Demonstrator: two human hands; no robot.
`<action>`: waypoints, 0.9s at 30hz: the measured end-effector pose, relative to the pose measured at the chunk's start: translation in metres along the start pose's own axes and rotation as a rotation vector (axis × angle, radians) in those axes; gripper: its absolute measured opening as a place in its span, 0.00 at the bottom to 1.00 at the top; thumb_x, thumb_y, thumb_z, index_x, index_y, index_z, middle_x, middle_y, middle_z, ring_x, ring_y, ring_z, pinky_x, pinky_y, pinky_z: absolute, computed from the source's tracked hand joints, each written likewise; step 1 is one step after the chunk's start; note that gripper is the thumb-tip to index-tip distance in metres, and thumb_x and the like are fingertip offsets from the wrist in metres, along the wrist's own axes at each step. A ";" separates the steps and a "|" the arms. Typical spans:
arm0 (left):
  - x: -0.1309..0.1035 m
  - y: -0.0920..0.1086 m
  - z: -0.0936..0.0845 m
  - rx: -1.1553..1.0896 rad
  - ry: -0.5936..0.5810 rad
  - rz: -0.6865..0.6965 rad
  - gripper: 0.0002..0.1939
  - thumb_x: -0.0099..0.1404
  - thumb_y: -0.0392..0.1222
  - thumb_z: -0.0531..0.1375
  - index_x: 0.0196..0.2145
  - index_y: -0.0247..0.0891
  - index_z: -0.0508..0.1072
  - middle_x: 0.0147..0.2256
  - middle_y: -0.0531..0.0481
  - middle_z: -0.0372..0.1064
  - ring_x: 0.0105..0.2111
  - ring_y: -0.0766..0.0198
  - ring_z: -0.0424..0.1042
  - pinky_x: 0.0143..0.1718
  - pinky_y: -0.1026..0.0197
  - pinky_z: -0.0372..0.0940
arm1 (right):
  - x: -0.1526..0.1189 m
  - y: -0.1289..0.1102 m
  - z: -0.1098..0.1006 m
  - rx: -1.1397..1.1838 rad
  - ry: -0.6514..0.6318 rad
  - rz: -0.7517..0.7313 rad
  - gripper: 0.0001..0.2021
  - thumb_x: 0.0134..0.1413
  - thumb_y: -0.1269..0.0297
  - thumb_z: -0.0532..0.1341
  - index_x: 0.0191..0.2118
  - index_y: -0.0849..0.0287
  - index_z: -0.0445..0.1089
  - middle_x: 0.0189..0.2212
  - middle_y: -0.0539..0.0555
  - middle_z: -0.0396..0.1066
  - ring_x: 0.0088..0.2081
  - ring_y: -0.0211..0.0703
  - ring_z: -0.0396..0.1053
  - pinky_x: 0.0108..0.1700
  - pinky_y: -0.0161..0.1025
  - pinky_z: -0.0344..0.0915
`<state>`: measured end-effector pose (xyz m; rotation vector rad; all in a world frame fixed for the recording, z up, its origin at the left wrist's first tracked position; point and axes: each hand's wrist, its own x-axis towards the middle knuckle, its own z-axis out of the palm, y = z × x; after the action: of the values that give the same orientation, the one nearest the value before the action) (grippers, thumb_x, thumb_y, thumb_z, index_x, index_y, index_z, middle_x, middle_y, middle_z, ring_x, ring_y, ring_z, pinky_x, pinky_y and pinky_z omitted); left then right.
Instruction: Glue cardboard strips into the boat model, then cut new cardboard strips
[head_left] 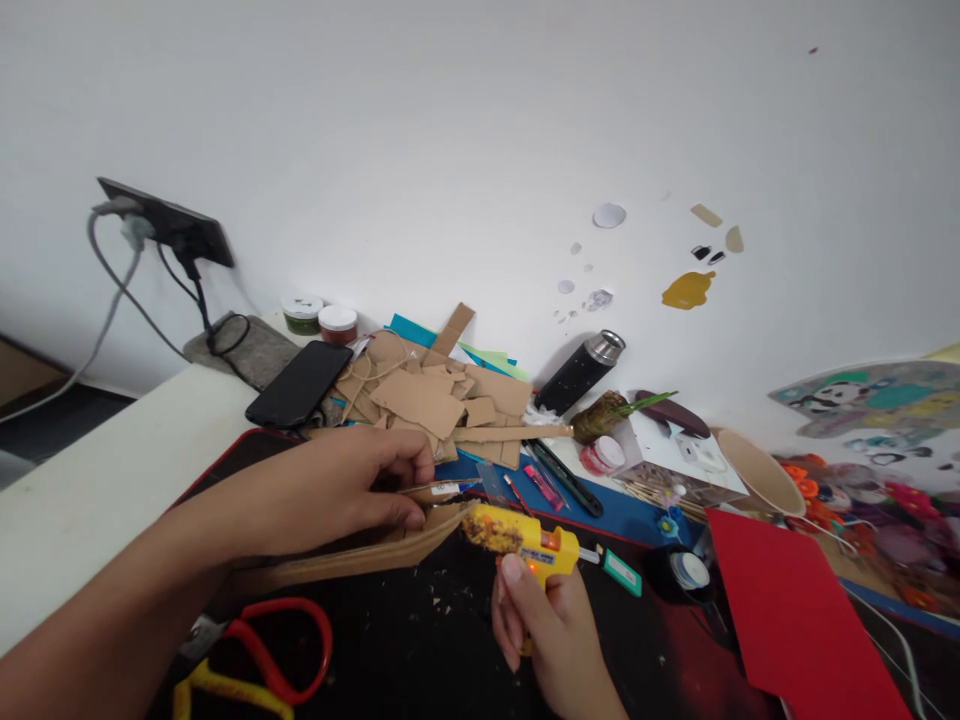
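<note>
My right hand (551, 630) is wrapped round the handle of a yellow hot glue gun (517, 535). Its nozzle end, stained brown, points left and meets the end of a cardboard piece (352, 562). A small orange light glows on the gun's body, and a glue stick sticks out of its back. My left hand (375, 490) comes in from the left with curled fingers, the thumb and fingertips pinching the cardboard piece at its upper edge. Part of that piece is hidden behind my left hand and forearm. Scissors (281, 650) with red and yellow handles lie below it.
Cardboard scraps (420, 400) are heaped against the wall. A phone (300, 383) lies left of them, and a black flask (581, 372) leans to the right. A cutter knife (566, 480), a pink marker (543, 487) and red paper (802, 610) lie on the desk.
</note>
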<state>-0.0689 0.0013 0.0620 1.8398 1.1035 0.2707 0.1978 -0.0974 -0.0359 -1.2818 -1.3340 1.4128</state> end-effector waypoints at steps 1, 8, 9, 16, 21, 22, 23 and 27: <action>0.000 0.000 0.000 0.000 0.001 -0.002 0.06 0.66 0.45 0.65 0.39 0.45 0.72 0.32 0.57 0.76 0.33 0.60 0.72 0.33 0.59 0.59 | 0.000 0.001 0.000 0.006 0.002 0.000 0.39 0.70 0.29 0.56 0.15 0.52 0.54 0.09 0.46 0.53 0.13 0.32 0.51 0.20 0.34 0.49; 0.000 -0.002 0.000 -0.035 0.005 0.019 0.07 0.67 0.46 0.66 0.40 0.45 0.73 0.32 0.58 0.76 0.33 0.60 0.72 0.33 0.60 0.58 | 0.000 0.000 -0.001 0.035 -0.002 -0.008 0.38 0.71 0.32 0.58 0.16 0.54 0.58 0.09 0.45 0.52 0.13 0.32 0.52 0.20 0.34 0.48; 0.000 -0.002 0.000 -0.034 0.006 0.019 0.07 0.67 0.45 0.66 0.40 0.45 0.73 0.32 0.58 0.75 0.33 0.60 0.72 0.34 0.60 0.58 | 0.000 0.000 -0.001 0.039 0.001 -0.010 0.38 0.72 0.32 0.58 0.16 0.54 0.58 0.09 0.45 0.52 0.13 0.32 0.52 0.20 0.34 0.48; -0.001 -0.001 -0.001 -0.027 0.011 0.014 0.07 0.66 0.45 0.66 0.40 0.45 0.72 0.33 0.57 0.76 0.34 0.60 0.72 0.34 0.59 0.59 | 0.000 0.001 0.002 0.047 0.030 0.001 0.37 0.68 0.29 0.59 0.17 0.53 0.58 0.09 0.43 0.49 0.12 0.32 0.50 0.18 0.34 0.47; -0.001 0.000 -0.001 -0.018 0.011 0.013 0.07 0.66 0.46 0.65 0.40 0.45 0.72 0.33 0.57 0.76 0.34 0.59 0.73 0.34 0.59 0.59 | 0.001 0.001 0.003 0.057 0.033 -0.025 0.38 0.70 0.31 0.58 0.15 0.52 0.56 0.08 0.45 0.51 0.12 0.32 0.50 0.19 0.34 0.49; -0.001 0.001 -0.002 -0.016 0.014 0.012 0.07 0.66 0.46 0.65 0.40 0.45 0.72 0.33 0.57 0.76 0.34 0.59 0.73 0.34 0.59 0.59 | 0.001 0.001 0.003 0.057 0.037 -0.021 0.38 0.69 0.31 0.58 0.16 0.52 0.57 0.08 0.45 0.51 0.12 0.33 0.51 0.19 0.34 0.49; -0.001 0.001 -0.002 -0.015 0.017 0.011 0.07 0.66 0.46 0.65 0.39 0.45 0.72 0.33 0.56 0.76 0.34 0.59 0.73 0.34 0.59 0.59 | 0.001 0.000 0.003 0.059 0.044 -0.014 0.38 0.69 0.30 0.59 0.16 0.52 0.57 0.08 0.44 0.50 0.12 0.33 0.50 0.18 0.34 0.48; -0.001 -0.001 -0.002 -0.012 0.018 0.013 0.07 0.66 0.46 0.65 0.40 0.45 0.73 0.33 0.57 0.76 0.34 0.59 0.73 0.35 0.59 0.59 | 0.000 0.000 0.003 0.060 0.045 -0.006 0.38 0.68 0.30 0.59 0.16 0.53 0.58 0.08 0.44 0.49 0.12 0.32 0.50 0.18 0.34 0.48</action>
<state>-0.0706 0.0018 0.0627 1.8379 1.1000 0.3013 0.1951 -0.0984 -0.0361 -1.2621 -1.2551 1.4014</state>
